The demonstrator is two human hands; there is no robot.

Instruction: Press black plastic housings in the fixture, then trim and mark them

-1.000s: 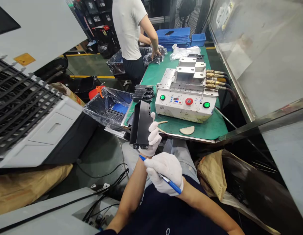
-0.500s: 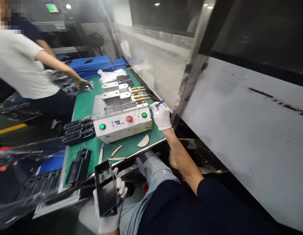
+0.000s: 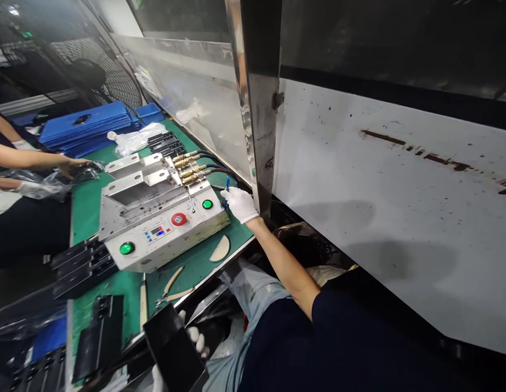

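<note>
In my gloved left hand [image 3: 197, 340], low in the view, is a black plastic housing [image 3: 175, 348], tilted, with the fingers wrapped round its right side. My gloved right hand [image 3: 239, 204] is closed on a thin blue pen-like stick [image 3: 228, 183] whose tip points up. This hand is beside the right end of a white control box [image 3: 187, 231] with green buttons, a red knob and a metal fixture [image 3: 142, 185] on top. A pair of pliers [image 3: 173, 286], a wooden-handled tool [image 3: 144, 305] and a pale half-round piece [image 3: 220, 249] lie in front of the box.
Black housings [image 3: 85, 267] sit left of the control box, another [image 3: 99, 337] near the table's front. Hoses [image 3: 214, 163] run behind it to a metal post [image 3: 256, 120]. Blue sheets [image 3: 87, 125] are stacked at the back. At far left, a co-worker's hands [image 3: 68, 166] handle clear plastic bags.
The view has turned to the right, so the table appears further left. The black housing in my left hand has turned, its open inside showing less. My right hand keeps the blue stick, now more upright.
</note>
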